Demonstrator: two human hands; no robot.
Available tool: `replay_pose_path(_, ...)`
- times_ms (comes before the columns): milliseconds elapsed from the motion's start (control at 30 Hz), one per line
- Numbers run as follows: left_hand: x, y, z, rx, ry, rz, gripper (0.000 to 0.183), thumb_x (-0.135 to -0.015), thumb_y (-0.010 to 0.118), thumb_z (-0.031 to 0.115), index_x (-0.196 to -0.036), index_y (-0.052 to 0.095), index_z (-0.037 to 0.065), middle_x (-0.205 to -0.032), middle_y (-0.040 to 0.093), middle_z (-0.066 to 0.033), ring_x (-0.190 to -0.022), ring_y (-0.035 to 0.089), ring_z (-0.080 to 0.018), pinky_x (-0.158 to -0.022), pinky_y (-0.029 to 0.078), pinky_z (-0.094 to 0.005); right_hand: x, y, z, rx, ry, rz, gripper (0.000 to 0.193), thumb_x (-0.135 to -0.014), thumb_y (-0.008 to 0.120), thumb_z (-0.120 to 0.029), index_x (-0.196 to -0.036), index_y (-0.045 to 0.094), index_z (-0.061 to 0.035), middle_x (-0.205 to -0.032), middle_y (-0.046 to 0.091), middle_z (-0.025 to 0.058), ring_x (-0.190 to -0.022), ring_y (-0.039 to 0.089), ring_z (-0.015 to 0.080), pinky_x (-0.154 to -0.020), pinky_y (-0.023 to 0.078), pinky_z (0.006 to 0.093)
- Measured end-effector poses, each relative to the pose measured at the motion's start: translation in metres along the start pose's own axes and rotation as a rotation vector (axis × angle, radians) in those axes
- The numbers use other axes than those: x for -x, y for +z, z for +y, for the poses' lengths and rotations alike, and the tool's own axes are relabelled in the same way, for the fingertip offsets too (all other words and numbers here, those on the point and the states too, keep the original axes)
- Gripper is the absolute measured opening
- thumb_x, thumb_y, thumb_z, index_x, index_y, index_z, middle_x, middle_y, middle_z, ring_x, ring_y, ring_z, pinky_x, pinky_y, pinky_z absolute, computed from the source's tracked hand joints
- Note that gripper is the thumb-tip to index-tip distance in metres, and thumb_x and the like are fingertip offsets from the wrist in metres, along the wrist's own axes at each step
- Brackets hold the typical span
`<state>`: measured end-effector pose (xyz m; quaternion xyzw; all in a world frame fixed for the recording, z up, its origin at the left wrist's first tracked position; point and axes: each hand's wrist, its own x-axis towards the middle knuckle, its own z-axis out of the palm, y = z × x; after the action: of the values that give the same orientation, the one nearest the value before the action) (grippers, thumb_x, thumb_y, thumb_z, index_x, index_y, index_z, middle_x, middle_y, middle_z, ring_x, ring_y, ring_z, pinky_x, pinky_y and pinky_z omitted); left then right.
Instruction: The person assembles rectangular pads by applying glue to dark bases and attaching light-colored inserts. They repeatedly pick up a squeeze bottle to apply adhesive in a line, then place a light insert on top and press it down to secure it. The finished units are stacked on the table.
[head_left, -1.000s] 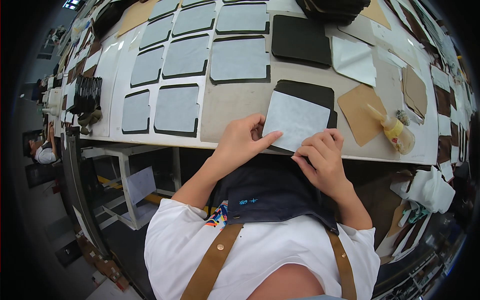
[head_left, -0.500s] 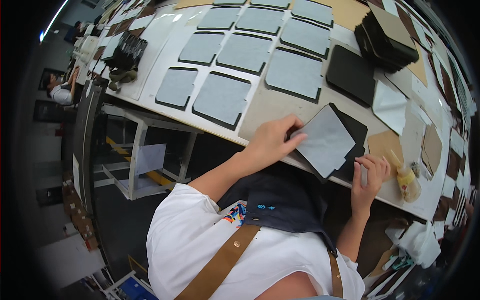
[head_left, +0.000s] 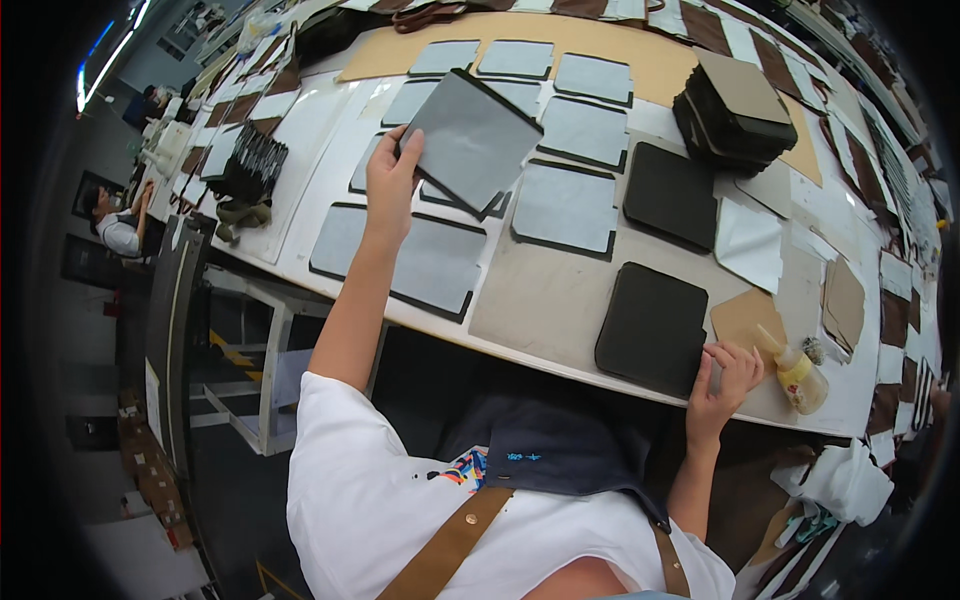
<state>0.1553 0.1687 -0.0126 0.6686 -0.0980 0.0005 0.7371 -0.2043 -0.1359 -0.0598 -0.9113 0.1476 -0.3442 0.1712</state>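
My left hand [head_left: 393, 175] is raised over the table and grips a grey-faced panel with black edges [head_left: 475, 145] by its left side, thumb on top. The panel is tilted above rows of similar grey panels laid out flat, such as one near the front [head_left: 435, 265]. My right hand [head_left: 728, 378] rests at the table's front edge, fingers apart and a little bent, holding nothing. Its fingertips are by the right edge of a black panel [head_left: 650, 325] lying flat. Behind that lies another black panel [head_left: 672, 195].
A tall stack of black pieces topped by a tan board [head_left: 745, 85] stands at the back right. By my right hand are a tan sheet [head_left: 745, 318] and a yellow-topped bottle with a nozzle [head_left: 803, 382]. White paper [head_left: 748, 240] lies behind. A person [head_left: 122, 228] sits far left.
My left hand has lifted the grey-faced panel off the black panel in front of me and carried it forward and left over the laid-out rows. My right hand has stayed near the table edge.
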Motion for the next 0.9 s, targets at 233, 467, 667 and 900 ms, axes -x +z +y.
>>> replay_pose_path(233, -0.113, 0.132, -0.066, 0.332, -0.204, -0.081, 0.034, -0.101, 0.059, 0.011, -0.133, 0.055, -0.001, -0.111, 0.067, -0.0072, -0.094, 0.068, -0.0159, -0.08, 0.059, -0.0327, -0.001, 0.002, -0.003, 0.028, 0.009, 0.026, 0.013, -0.089, 0.069, -0.004, -0.101, 0.066, -0.0085, -0.101, 0.065, 0.0065, -0.101, 0.06, 0.0265, -0.113, 0.031, 0.0508)
replay_pose_path(467, -0.178, 0.224, -0.103, 0.306, -0.278, 0.055, 0.036, -0.099, 0.051, 0.001, -0.135, 0.052, -0.004, -0.121, 0.062, -0.0157, -0.106, 0.066, -0.0276, -0.089, 0.058, -0.0453, 0.0, 0.002, -0.002, 0.032, 0.041, 0.026, 0.013, -0.087, 0.07, -0.006, -0.099, 0.066, -0.008, -0.098, 0.065, 0.0061, -0.097, 0.06, 0.0263, -0.11, 0.034, 0.0515)
replay_pose_path(667, -0.199, 0.225, -0.128, -0.2, -0.09, 0.175, 0.047, -0.09, 0.061, 0.007, -0.135, 0.053, -0.004, -0.12, 0.062, -0.0194, -0.11, 0.063, -0.0319, -0.089, 0.056, -0.0424, 0.001, 0.002, -0.003, 0.004, 0.059, 0.026, 0.013, -0.086, 0.071, -0.009, -0.098, 0.067, -0.0093, -0.098, 0.066, 0.0038, -0.095, 0.059, 0.0256, -0.108, 0.035, 0.0512)
replay_pose_path(900, -0.134, 0.216, 0.025, -0.156, 0.767, 0.119, 0.033, -0.102, 0.059, 0.013, -0.131, 0.059, -0.003, -0.135, 0.061, -0.0094, -0.119, 0.058, -0.02, -0.103, 0.041, -0.0287, 0.001, -0.001, 0.0, 0.019, 0.066, 0.053, 0.013, -0.085, 0.073, -0.009, -0.098, 0.069, -0.0098, -0.098, 0.066, 0.003, -0.095, 0.06, 0.0239, -0.109, 0.035, 0.0493)
